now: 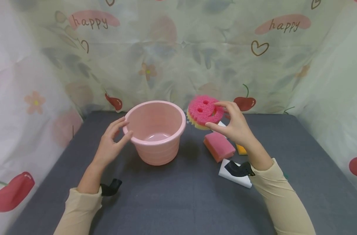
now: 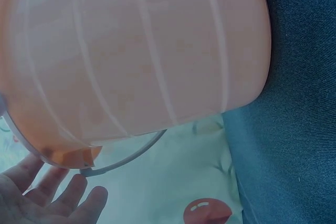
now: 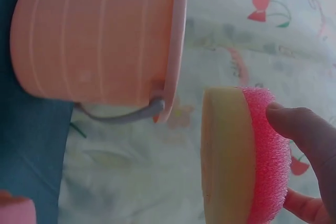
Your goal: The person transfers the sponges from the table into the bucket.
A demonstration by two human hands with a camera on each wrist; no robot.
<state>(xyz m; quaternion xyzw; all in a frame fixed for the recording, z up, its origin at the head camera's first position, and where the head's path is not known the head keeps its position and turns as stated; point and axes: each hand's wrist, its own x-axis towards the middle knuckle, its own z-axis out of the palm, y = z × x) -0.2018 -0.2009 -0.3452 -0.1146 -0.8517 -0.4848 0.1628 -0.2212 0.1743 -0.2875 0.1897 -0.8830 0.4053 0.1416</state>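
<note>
table: one grey cloth-covered surface (image 1: 172, 202), under both hands.
backdrop: one printed curtain (image 1: 178, 58) with cherries, hearts and the word "happy", beyond both hands and wrapping round to either side.
bucket: one pink plastic bucket (image 1: 156, 132), upright on the table, between the two hands; just right of the left hand. The wrist views show one grey wire handle (image 3: 118, 115) hanging under the rim.
left hand: one, (image 1: 111, 143), fingers spread and loosely straight, gripping nothing; fingertips at the bucket's rim, but I cannot tell whether they touch it.
right hand: one, (image 1: 235, 125), raised above the table; thumb and fingers pinch the round sponge by its edge.
round sponge: one, (image 1: 204, 111), pink smiley face on top, yellow layer beneath; held in the air in the right hand's fingertips, just beside the bucket rim, not touching it.
sponges on table: one pink rectangular block (image 1: 218, 147) below the right hand; one yellow piece (image 1: 241, 149) mostly hidden under the right wrist; one white block (image 1: 234, 173) under the right forearm.
wrist straps: two black, one per wrist (image 1: 111, 187).
</note>
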